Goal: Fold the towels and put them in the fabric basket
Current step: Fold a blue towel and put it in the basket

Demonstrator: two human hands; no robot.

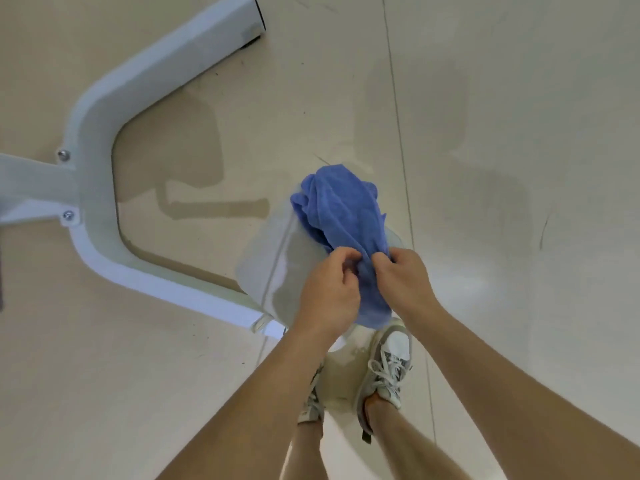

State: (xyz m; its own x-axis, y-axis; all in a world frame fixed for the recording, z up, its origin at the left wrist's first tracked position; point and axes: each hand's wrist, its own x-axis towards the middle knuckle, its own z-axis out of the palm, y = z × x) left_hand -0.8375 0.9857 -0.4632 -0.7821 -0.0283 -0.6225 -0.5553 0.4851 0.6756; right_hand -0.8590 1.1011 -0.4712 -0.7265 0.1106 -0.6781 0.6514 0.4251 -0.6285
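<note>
Item: blue towel, one, unfolded, bunched into a loose rope
Location: held in the air over a pale translucent container that stands on the tiled floor; whether its far end rests on that container I cannot tell
Long axis: runs straight away from the person, with the bulk beyond the knuckles and a short tail dropping below them toward a grey-and-white shoe
Left hand: fingers curled, pinching the towel's near end
Right hand: same pinch, just beside the left, thumbs nearly meeting; neither hand is nearer
Forearms: both reach forward, converging
Judgement: the hands must part along an edge to spread the cloth before any fold
Fabric basket: not seen from here
Also present: white metal frame
</note>
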